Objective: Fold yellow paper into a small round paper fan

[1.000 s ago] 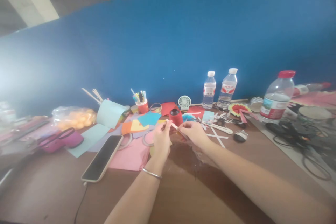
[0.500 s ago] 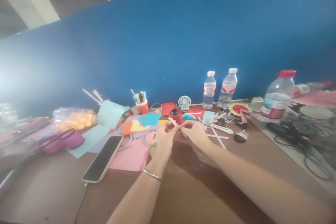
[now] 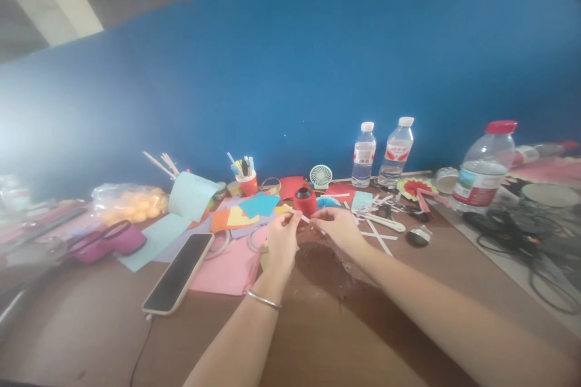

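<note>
Left hand pinches pale strip nearside of red cylinder; right hand at its lower end, grip unclear. Strip-handling, seemingly; wants steadiness.

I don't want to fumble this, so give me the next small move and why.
Probably steady the held strip with the left hand and smooth its near end with the right hand: the left pinches it, its far end pokes out, and the right sits close by the near end, its grip unclear.
</note>
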Tool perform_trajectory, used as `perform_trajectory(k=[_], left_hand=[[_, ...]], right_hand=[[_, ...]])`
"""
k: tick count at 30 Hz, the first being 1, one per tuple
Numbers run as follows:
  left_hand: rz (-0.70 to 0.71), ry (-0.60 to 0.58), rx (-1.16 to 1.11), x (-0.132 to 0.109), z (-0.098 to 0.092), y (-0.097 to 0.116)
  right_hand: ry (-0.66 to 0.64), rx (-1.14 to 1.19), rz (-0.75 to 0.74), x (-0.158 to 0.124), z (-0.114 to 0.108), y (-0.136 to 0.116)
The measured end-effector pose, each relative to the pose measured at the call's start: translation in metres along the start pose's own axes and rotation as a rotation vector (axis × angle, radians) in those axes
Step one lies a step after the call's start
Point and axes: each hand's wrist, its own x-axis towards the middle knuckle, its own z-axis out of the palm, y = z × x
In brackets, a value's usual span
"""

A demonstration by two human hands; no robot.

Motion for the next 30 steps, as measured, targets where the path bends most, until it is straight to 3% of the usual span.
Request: perform_trajectory(k=[16,30], left_hand=[[0.042,0.042,0.094,-0.0012,0.0000,0.0082],[0.042,0.053,0.115,0.0006,-0.0005,0.0057]], right_hand=[[-0.061,0.100,0.040,0.0036,0.0007,0.0075],[-0.064,0.035,0.019,0.0004,0.0008,0.0008]])
